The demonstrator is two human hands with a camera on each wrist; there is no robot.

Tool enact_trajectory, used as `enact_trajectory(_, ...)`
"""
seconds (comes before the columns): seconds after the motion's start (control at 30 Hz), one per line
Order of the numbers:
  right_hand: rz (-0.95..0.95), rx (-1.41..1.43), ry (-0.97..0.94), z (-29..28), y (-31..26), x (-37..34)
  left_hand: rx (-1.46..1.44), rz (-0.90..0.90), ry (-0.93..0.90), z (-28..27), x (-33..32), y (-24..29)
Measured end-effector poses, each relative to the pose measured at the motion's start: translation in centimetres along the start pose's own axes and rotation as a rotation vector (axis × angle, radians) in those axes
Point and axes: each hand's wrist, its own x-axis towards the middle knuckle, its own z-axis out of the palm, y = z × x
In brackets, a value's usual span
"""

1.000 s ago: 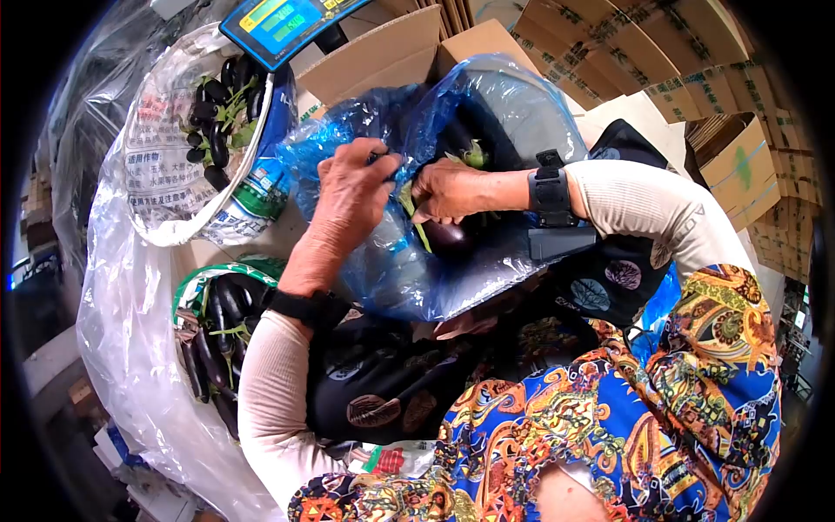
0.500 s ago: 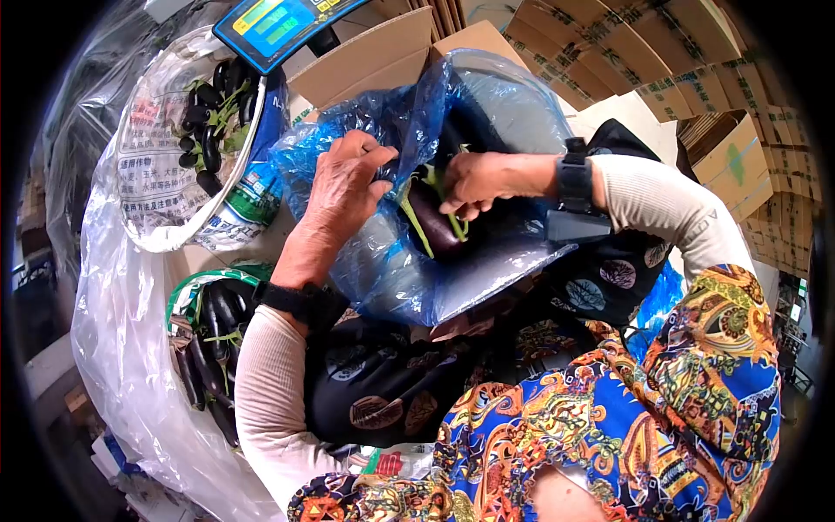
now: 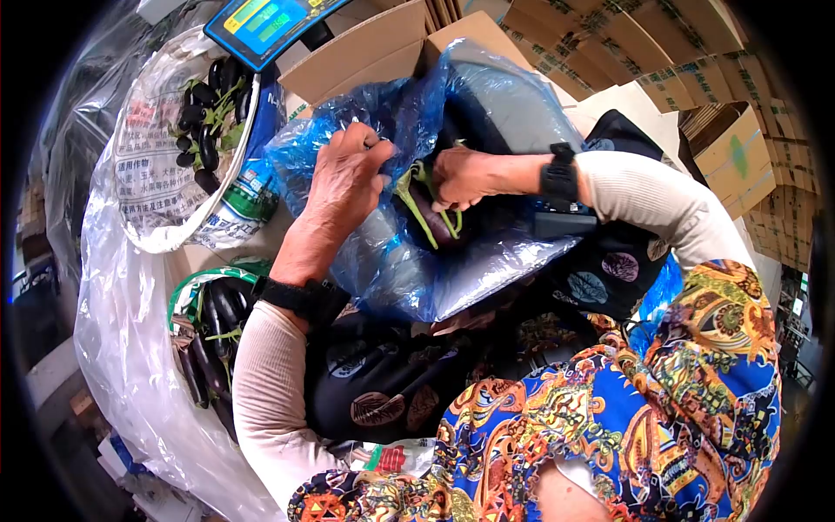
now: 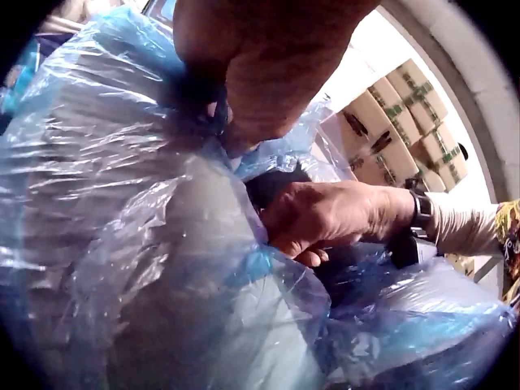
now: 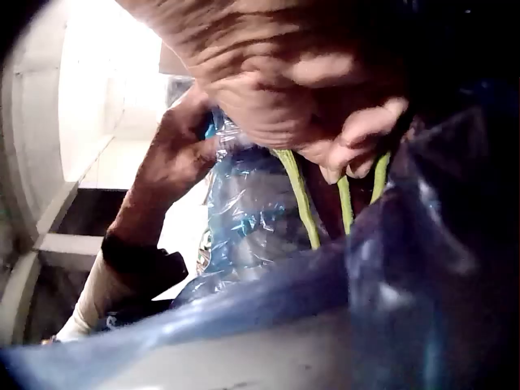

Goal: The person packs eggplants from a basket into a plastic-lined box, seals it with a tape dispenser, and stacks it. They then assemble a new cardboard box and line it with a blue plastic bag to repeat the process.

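My left hand (image 3: 344,183) grips the bunched rim of a blue plastic bag (image 3: 383,261), which lines a cardboard box. Inside the bag lie dark purple eggplants (image 3: 424,217) with long green stems (image 5: 301,195). My right hand (image 3: 465,174) reaches into the bag's mouth, its fingers curled at the stem end of an eggplant. Close up in the right wrist view, green stems come out below the fingertips (image 5: 366,122). The bag film and the hand hide most of the eggplants. In the left wrist view the bag (image 4: 162,244) spreads below the left hand (image 4: 276,73).
A white woven sack (image 3: 143,187) with small eggplants (image 3: 209,148) stands at the left, a green-rimmed bag of longer eggplants (image 3: 209,339) nearer me. A blue scale display (image 3: 265,26) is behind. Cardboard flaps (image 3: 357,52) rise behind the bag; stacked cartons (image 3: 739,78) stand right.
My right hand has drawn back slightly, then shifted a little left among the stems, and more green stems show. The left hand keeps its grip on the bag.
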Motion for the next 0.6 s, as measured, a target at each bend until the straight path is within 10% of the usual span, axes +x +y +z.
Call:
enact_trajectory(0.27,-0.363,-0.33,0.206,-3.8,-1.6,-6.0,-0.309,-0.021,0.019,-2.2,-0.8,0.1)
enact_trajectory(0.43,-0.82,-0.66,1.09,-7.2,-0.7,-9.0,-0.089,-0.39,0.428,-6.3,-1.9,-1.0)
enact_trajectory(0.6,-0.55,-0.962,0.648,-7.4,1.7,-3.8,-0.114,-0.646,0.162,-3.5,-5.5,-8.1)
